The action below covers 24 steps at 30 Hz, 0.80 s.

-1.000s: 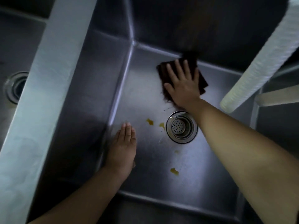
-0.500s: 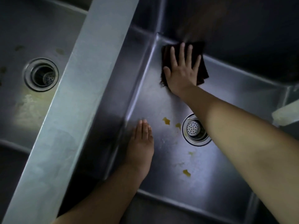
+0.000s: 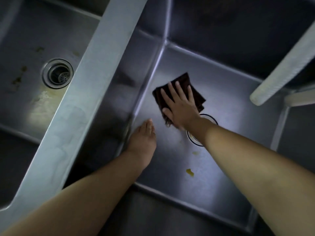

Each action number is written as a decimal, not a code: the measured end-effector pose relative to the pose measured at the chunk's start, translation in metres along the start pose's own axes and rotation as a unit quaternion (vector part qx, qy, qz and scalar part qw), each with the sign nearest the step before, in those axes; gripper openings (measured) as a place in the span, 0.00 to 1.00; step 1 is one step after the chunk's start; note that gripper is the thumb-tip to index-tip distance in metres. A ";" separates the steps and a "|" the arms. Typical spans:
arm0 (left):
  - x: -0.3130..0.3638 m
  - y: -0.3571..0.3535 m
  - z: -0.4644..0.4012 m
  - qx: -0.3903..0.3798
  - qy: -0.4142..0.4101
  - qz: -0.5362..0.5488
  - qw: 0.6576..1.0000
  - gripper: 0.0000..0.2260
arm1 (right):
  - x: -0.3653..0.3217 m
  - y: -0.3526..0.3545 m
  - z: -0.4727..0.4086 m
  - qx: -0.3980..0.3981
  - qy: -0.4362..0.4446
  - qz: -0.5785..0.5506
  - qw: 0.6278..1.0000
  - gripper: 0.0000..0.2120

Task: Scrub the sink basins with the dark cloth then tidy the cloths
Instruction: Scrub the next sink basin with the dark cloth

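The dark cloth (image 3: 197, 94) lies folded on the floor of the right steel basin (image 3: 230, 86), just above its drain (image 3: 211, 119). My right hand (image 3: 179, 104) presses flat on the cloth with straight, spread fingers; my forearm hides most of the drain. My left hand (image 3: 144, 138) rests flat on the basin floor beside the left wall, fingers together and holding nothing. Yellow food bits (image 3: 190, 172) lie on the floor below the drain.
A wide steel divider (image 3: 81, 103) separates the right basin from the left basin (image 3: 22, 48), which has its own drain (image 3: 58, 73) and a pale stain. A white ribbed tube (image 3: 286, 65) hangs over the right basin's upper right.
My right hand has slid the cloth from the far left corner down toward the drain, over the two yellow bits near it. The left hand stayed put; the view shifted.
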State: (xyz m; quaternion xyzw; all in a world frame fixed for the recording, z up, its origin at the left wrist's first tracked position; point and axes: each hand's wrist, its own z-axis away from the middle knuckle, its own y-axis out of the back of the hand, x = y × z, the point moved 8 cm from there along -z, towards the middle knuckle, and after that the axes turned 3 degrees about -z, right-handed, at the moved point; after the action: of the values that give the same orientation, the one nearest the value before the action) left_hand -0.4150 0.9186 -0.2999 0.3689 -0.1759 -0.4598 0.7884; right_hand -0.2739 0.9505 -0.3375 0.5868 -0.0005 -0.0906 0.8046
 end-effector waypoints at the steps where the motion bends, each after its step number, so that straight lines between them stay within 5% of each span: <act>1: 0.002 0.006 0.006 0.010 -0.001 -0.003 1.000 0.31 | -0.008 -0.007 0.014 -0.008 0.015 0.001 1.000 0.30; 4: 0.004 0.032 0.035 0.016 0.001 -0.015 1.000 0.28 | -0.034 -0.025 0.054 -0.003 0.042 -0.006 0.999 0.31; 13: -0.035 0.094 0.124 0.247 -0.102 -0.065 0.962 0.11 | -0.085 -0.047 0.111 -0.036 0.148 -0.033 0.988 0.31; 17: -0.041 0.100 0.137 0.284 -0.136 -0.114 0.942 0.09 | -0.045 -0.024 0.043 -0.032 0.082 -0.015 0.996 0.33; 24: -0.048 0.105 0.142 0.288 -0.205 -0.049 0.934 0.07 | 0.011 0.019 -0.064 -0.020 -0.022 -0.024 0.999 0.32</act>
State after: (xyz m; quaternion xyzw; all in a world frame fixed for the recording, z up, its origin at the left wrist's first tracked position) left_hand -0.4646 0.9323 -0.1248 0.4861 -0.4403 -0.4931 0.5716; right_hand -0.2535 1.0149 -0.3408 0.5679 -0.0024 -0.1225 0.8139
